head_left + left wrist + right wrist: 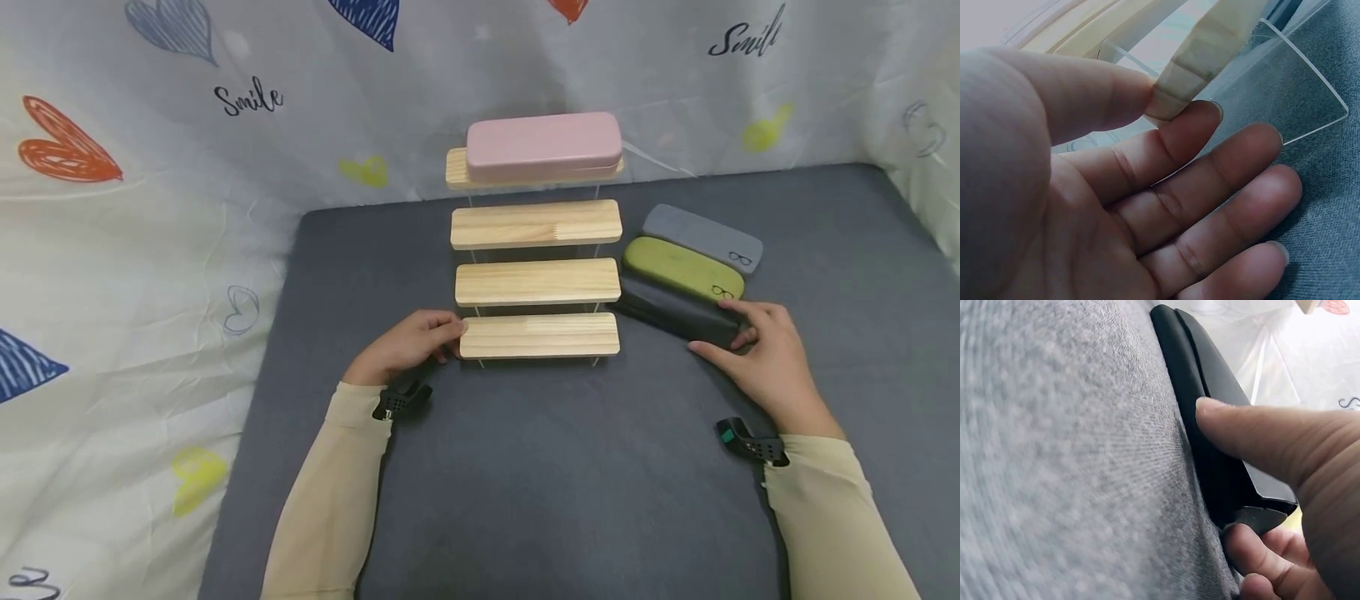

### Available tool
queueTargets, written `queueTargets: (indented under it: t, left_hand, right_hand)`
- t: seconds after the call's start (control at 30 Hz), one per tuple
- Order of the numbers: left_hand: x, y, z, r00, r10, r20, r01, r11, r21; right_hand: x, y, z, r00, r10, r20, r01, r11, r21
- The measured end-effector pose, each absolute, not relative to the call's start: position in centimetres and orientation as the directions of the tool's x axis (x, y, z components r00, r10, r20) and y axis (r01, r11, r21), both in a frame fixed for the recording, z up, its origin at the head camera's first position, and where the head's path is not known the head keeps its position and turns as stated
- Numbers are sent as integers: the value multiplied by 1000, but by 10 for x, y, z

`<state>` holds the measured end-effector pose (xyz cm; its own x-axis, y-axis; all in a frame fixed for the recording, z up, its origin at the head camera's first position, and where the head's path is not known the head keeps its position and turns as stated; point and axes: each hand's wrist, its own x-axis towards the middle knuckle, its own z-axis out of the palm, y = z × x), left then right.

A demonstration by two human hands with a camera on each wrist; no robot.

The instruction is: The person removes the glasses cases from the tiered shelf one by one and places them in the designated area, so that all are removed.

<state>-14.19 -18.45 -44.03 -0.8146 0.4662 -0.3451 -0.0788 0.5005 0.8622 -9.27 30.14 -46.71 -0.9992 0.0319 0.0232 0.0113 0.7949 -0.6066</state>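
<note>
A four-step rack with pale wooden boards and clear side panels stands mid-table. My left hand (405,346) pinches the left end of its lowest board (540,336) between thumb and forefinger, the other fingers extended below. In the left wrist view the board's end (1200,59) shows beside a clear panel (1304,94). To the right of the rack, my right hand (780,371) grips the near right end of a black glasses case (671,312), thumb along its front and fingers at its end. The black case (1200,425) lies on the cloth in the right wrist view.
A pink case (543,143) sits on the rack's top board. Behind the black case lie a green glasses case (675,262) and a grey one (697,233), side by side. A printed white sheet (420,100) hangs behind the dark grey cloth-covered table (555,492).
</note>
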Motion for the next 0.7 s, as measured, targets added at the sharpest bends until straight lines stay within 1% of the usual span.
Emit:
queueTargets:
  t: [0.33, 0.5, 0.7]
  left_hand:
    - [-143, -184, -443, -811, 465, -356, -92, 499, 862]
    - [-143, -184, -443, -812, 460, -359, -91, 508, 857]
    - [-144, -184, -442, -814, 447, -370, -103, 516, 850]
  right_hand:
    - [-87, 301, -462, -998, 42, 54, 2, 805, -593]
    - [-86, 298, -459, -993, 67, 99, 1, 832, -555]
    - [-87, 294, -454, -976, 97, 193, -22, 842, -539]
